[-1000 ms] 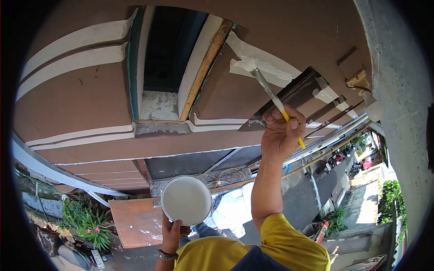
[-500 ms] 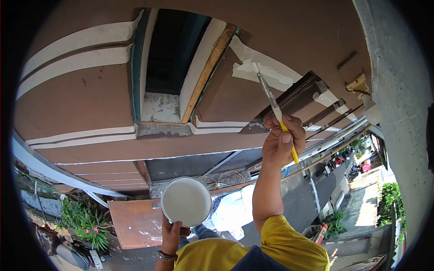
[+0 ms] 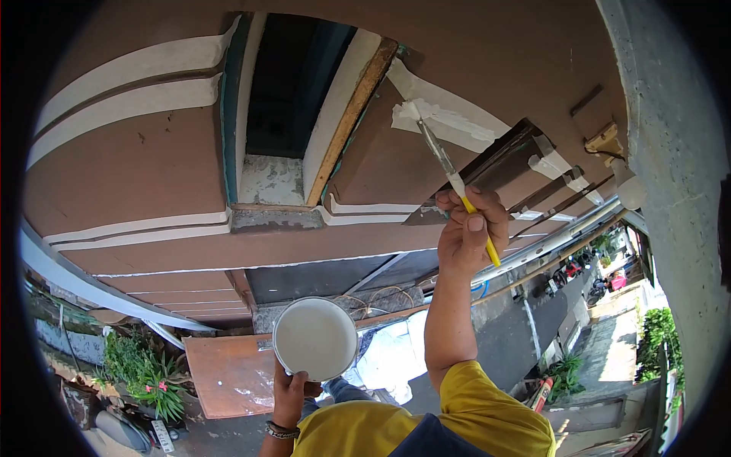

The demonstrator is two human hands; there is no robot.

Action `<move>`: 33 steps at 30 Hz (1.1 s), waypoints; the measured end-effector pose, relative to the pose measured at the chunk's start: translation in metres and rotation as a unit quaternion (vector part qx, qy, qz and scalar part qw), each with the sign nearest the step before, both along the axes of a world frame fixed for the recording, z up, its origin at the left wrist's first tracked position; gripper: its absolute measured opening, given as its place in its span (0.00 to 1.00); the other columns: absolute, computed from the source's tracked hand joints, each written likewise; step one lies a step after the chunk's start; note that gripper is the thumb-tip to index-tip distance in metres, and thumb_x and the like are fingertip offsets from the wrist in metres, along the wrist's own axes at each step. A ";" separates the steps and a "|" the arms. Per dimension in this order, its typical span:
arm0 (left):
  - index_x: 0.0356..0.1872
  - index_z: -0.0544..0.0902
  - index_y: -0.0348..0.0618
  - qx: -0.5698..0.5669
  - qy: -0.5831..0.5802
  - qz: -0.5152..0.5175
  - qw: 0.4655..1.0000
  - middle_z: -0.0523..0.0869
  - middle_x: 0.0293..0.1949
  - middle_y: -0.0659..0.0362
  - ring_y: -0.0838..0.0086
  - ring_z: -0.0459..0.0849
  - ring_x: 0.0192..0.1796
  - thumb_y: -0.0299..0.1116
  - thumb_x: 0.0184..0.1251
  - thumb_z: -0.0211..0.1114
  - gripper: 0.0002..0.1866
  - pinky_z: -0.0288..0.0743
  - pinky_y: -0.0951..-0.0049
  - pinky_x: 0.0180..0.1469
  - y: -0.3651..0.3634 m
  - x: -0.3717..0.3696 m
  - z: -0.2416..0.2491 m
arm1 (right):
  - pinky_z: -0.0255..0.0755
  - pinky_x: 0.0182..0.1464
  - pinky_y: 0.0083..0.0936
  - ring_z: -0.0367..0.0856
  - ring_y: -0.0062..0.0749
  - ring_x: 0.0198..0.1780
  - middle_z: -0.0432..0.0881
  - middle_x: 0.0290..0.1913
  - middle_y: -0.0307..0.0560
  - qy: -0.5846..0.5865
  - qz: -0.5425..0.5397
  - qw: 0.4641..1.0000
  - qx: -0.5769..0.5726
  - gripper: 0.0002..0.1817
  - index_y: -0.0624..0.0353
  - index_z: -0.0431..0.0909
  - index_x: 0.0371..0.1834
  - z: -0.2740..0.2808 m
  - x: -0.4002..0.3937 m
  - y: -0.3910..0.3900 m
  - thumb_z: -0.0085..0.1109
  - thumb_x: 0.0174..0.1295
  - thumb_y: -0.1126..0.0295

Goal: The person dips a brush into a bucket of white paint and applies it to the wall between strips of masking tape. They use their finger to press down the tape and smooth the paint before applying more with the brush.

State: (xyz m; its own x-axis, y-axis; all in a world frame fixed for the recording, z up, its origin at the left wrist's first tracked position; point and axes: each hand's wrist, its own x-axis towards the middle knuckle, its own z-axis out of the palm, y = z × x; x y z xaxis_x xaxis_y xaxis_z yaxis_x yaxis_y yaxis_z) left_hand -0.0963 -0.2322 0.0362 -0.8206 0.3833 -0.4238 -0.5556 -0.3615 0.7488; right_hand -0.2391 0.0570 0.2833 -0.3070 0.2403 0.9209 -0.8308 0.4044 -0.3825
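My right hand (image 3: 474, 228) is closed around the yellow handle of a paintbrush (image 3: 449, 169). The brush points up and to the left, its bristle tip on a white band (image 3: 457, 126) that crosses the brown wall (image 3: 381, 164). Fresh-looking white paint lies unevenly around the tip. Lower down, my left hand (image 3: 292, 392) grips the near side of a round paint bucket (image 3: 315, 340), thumb against its outside. White paint shows inside the bucket, whose open top faces me.
Left of the brush is a window opening (image 3: 289, 91) with a bare wooden edge (image 3: 354, 122). A brown board (image 3: 228, 377) lies below, beside white sheeting (image 3: 384, 358). Plants (image 3: 145, 373) stand lower left. A grey concrete surface (image 3: 670, 175) borders the right side.
My right hand and the paintbrush have shifted slightly left, carrying the tip leftward along the white band. The left hand and the bucket are nearly unmoved.
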 end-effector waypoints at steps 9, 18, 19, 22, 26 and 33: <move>0.78 0.53 0.44 -0.011 0.001 0.001 1.000 0.88 0.39 0.49 0.70 0.89 0.26 0.22 0.68 0.51 0.36 0.88 0.74 0.27 0.000 -0.001 0.003 | 0.87 0.39 0.35 0.89 0.42 0.35 0.83 0.41 0.55 0.001 -0.020 1.000 0.010 0.20 0.68 0.81 0.49 0.001 -0.001 -0.002 0.61 0.70 0.59; 0.76 0.55 0.43 -0.023 0.007 0.001 1.000 0.88 0.37 0.49 0.70 0.89 0.25 0.23 0.68 0.51 0.34 0.88 0.74 0.26 0.002 -0.006 0.013 | 0.86 0.40 0.35 0.89 0.41 0.36 0.83 0.40 0.55 -0.010 0.015 1.000 -0.018 0.20 0.70 0.81 0.48 0.004 0.002 0.000 0.60 0.70 0.60; 0.76 0.55 0.43 -0.027 0.006 0.000 1.000 0.88 0.37 0.49 0.70 0.88 0.25 0.23 0.68 0.51 0.34 0.88 0.74 0.26 0.002 -0.006 0.015 | 0.86 0.40 0.35 0.89 0.42 0.36 0.83 0.40 0.55 -0.001 0.027 0.999 -0.026 0.20 0.70 0.81 0.49 0.003 0.001 0.000 0.61 0.70 0.60; 0.76 0.55 0.43 -0.011 0.006 -0.001 1.000 0.88 0.38 0.49 0.70 0.89 0.25 0.22 0.68 0.51 0.34 0.88 0.74 0.26 0.003 -0.004 0.004 | 0.86 0.40 0.36 0.89 0.43 0.37 0.83 0.41 0.55 0.006 0.045 0.998 -0.042 0.19 0.71 0.80 0.50 0.002 0.002 -0.001 0.61 0.69 0.61; 0.76 0.55 0.44 -0.019 0.004 -0.004 1.000 0.88 0.39 0.49 0.70 0.89 0.26 0.22 0.68 0.51 0.34 0.88 0.74 0.27 0.002 -0.006 0.009 | 0.87 0.41 0.37 0.89 0.44 0.38 0.83 0.42 0.56 -0.004 0.059 0.996 -0.060 0.19 0.71 0.80 0.50 0.003 0.003 0.002 0.61 0.69 0.62; 0.78 0.53 0.44 -0.018 0.008 -0.003 1.000 0.88 0.40 0.49 0.70 0.90 0.28 0.23 0.69 0.51 0.35 0.89 0.74 0.29 0.001 -0.004 0.007 | 0.86 0.42 0.37 0.89 0.43 0.37 0.85 0.42 0.57 -0.015 0.067 0.995 -0.077 0.19 0.71 0.80 0.50 0.005 0.000 0.001 0.62 0.69 0.62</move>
State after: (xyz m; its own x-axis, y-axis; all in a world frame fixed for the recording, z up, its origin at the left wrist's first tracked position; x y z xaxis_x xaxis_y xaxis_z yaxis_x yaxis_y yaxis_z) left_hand -0.0999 -0.2308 0.0427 -0.8250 0.3731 -0.4245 -0.5458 -0.3306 0.7700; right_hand -0.2389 0.0577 0.2885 -0.3728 0.3340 0.8657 -0.8601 0.2258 -0.4575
